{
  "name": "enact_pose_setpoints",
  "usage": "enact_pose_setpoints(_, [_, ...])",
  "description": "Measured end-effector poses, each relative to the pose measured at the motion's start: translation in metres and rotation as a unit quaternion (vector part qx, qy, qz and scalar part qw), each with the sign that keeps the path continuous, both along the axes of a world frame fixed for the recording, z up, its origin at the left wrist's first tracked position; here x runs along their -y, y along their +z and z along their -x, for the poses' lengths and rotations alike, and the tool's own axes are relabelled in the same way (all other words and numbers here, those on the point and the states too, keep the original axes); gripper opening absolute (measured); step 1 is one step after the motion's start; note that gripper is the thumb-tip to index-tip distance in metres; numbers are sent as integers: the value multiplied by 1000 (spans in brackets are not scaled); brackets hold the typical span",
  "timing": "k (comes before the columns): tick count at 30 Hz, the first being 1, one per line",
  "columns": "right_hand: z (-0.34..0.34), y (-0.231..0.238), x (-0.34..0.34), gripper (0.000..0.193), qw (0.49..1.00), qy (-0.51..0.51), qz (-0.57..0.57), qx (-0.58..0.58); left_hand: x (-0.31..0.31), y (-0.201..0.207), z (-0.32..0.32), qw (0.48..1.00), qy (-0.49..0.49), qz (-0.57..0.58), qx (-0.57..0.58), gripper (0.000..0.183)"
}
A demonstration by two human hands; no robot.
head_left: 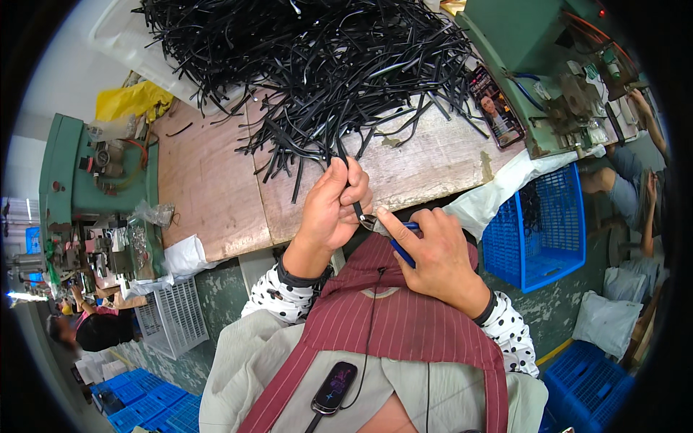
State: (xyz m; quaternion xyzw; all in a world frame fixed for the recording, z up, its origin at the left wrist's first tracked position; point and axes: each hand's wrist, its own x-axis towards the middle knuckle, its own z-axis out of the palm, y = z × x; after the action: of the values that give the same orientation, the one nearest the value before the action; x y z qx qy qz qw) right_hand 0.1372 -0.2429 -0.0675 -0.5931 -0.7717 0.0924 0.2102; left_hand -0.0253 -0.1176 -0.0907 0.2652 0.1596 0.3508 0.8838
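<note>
My left hand (333, 206) pinches a thin black strip (358, 210), whose lower end hangs below the fingers. In my right hand (439, 249) is a pair of blue-handled pliers or cutters (402, 250); the exact kind is hard to tell. Its metal jaws (369, 221) meet the end of the strip, near a small shiny bit. My right index finger stretches along the tool toward the jaws. Just beyond my hands, a big heap of black strips (325, 79) spreads over the wooden table (209, 180).
A phone (497, 108) leans at the heap's right, beside a green machine (505, 36). Another green machine (61, 173) stands at the left. A blue crate (552, 238) is at right, a white crate (173, 317) at lower left. Other people work at both sides.
</note>
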Motion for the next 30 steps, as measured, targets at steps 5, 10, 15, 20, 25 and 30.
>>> enact_pose_setpoints(5, [1,-4,-4,74,998,-12,0,-70,18,-6,-11,969,210,-129,9,34])
enact_pose_setpoints(10, [4,-8,-2,80,974,-27,82,-210,30,-21,-24,869,376,-319,-49,35])
enact_pose_setpoints(15, [2,-12,-4,83,957,-24,96,-272,36,-31,-34,775,444,-437,-106,34])
enact_pose_setpoints(20, [-2,-14,-3,83,962,-34,136,-233,35,-20,-29,878,367,-283,-119,31])
enact_pose_setpoints(25, [-3,-16,-2,82,942,-46,175,-283,27,-12,-25,954,282,-87,-61,29])
enact_pose_setpoints(30, [-1,-31,1,78,909,-17,153,-388,23,-24,-15,975,211,62,2,31])
